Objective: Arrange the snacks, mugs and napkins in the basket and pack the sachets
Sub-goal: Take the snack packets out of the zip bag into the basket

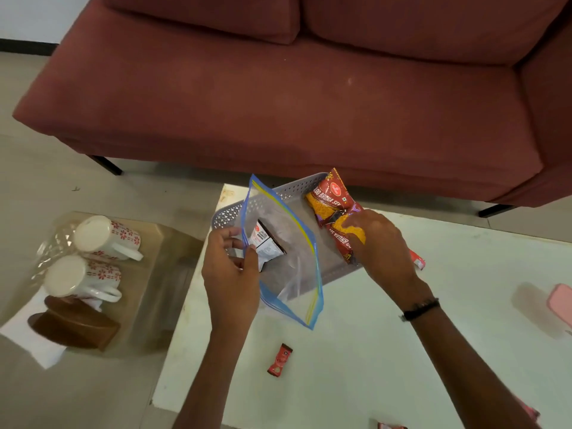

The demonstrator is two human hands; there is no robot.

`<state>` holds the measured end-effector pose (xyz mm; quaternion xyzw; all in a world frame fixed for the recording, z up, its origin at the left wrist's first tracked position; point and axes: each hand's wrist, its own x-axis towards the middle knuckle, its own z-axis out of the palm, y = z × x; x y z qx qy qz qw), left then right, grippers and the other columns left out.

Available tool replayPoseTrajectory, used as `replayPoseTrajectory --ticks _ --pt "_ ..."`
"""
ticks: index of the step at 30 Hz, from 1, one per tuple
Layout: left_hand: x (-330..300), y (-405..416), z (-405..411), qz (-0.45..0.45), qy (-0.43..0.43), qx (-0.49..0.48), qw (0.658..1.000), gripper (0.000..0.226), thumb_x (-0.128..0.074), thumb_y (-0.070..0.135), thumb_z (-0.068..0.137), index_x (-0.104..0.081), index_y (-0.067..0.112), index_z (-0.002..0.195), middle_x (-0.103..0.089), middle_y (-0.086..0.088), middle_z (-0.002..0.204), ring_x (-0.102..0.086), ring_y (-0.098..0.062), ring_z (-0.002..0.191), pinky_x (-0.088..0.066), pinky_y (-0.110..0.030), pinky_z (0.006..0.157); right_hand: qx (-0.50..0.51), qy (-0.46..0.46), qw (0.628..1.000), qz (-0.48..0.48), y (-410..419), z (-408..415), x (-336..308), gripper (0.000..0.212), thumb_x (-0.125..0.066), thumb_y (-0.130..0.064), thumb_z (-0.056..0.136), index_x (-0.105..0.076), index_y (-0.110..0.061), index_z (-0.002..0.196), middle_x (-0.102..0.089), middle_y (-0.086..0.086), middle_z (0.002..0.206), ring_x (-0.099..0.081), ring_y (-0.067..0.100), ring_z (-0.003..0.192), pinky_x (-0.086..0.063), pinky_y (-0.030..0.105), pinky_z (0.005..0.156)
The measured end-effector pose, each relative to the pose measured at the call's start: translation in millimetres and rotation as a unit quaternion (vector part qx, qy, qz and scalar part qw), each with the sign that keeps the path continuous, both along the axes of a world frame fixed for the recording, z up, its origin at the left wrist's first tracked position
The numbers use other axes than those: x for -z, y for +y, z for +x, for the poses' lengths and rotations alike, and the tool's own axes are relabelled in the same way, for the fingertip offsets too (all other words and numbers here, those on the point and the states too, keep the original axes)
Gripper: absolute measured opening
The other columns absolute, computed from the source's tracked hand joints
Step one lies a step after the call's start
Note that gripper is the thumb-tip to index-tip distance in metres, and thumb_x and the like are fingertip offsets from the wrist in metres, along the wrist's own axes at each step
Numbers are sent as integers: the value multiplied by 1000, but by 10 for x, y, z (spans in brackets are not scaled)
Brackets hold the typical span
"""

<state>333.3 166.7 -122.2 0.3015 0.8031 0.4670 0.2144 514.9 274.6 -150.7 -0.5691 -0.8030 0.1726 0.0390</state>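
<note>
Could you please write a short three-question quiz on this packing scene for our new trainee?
1. True or false: both mugs are already in the basket.
2. Which hand holds the zip bag? A. left hand B. right hand
3. Fill in: the right hand rests on a ____ in the basket.

Key: 1. false, they lie on the side table. 2. A. 3. snack packet.
</note>
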Motion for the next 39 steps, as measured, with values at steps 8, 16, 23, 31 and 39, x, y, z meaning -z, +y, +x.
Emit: replayPoseTrajectory --ticks 8,16,23,31,39 --pt "-100 -43 -25 -6 -21 19 1000 26 -62 13 88 -53 10 112 -62 0 101 -60 -17 78 -45 0 54 -55 88 987 -123 -301 -1275 -205 20 -51 -3 88 -66 -2 102 -68 17 107 -60 31 100 -46 37 84" --pt "-15 -128 -86 9 -36 18 999 31 -61 13 88 -52 11 117 -59 2 105 -61 -17 90 -47 -3 59 -7 -56 994 -98 -48 -1490 787 23 -45 -5 92 -61 -6 109 -64 15 114 -60 33 107 -48 39 87" --pt "6 -162 -138 11 -50 6 999 27 -61 13 88 -53 12 114 -59 3 103 -60 -16 86 -48 -5 58 -62 -47 997 22 -197 -1468 606 23 -44 -3 92 -66 -3 101 -59 10 111 -56 27 104 -45 35 69" --pt "-36 -96 -198 1 -38 -10 999 27 -62 20 87 -52 11 110 -62 -4 106 -64 -23 91 -48 -10 56 -146 104 973 142 -406 -773 -488 17 -58 -8 88 -74 -7 92 -72 14 69 -66 33 58 -50 31 51" --pt "-52 20 -121 -12 -22 -2 1000 30 -61 17 88 -50 7 114 -62 -9 110 -61 -15 93 -47 -11 61 -149 288 918 227 -287 -67 -1190 13 -69 -2 82 -75 -3 93 -75 6 88 -69 10 77 -53 18 73"
